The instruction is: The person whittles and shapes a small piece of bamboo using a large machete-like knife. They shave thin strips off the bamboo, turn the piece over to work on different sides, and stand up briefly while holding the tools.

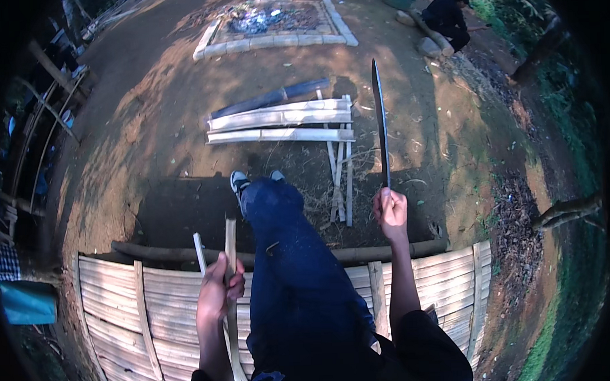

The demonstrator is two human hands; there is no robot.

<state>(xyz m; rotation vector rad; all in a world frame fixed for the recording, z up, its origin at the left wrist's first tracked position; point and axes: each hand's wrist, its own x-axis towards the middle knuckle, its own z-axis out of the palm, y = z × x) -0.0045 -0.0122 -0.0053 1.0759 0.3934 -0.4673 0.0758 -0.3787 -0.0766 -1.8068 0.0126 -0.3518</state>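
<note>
My right hand is closed round the handle of a long machete, whose dark blade points away from me. In my left hand a split bamboo strip is gripped, standing up between thumb and fingers. A second, paler bamboo strip shows just left of that hand; whether the fingers hold it too I cannot tell. The two hands are well apart, one on each side of my legs in blue trousers. Beyond my shoes lie split bamboo halves and several thin strips.
Beneath me is a slatted bamboo platform, with a bamboo pole along its far edge. A block-edged fire pit with ash lies ahead. A person in dark clothes crouches at the far right near rocks.
</note>
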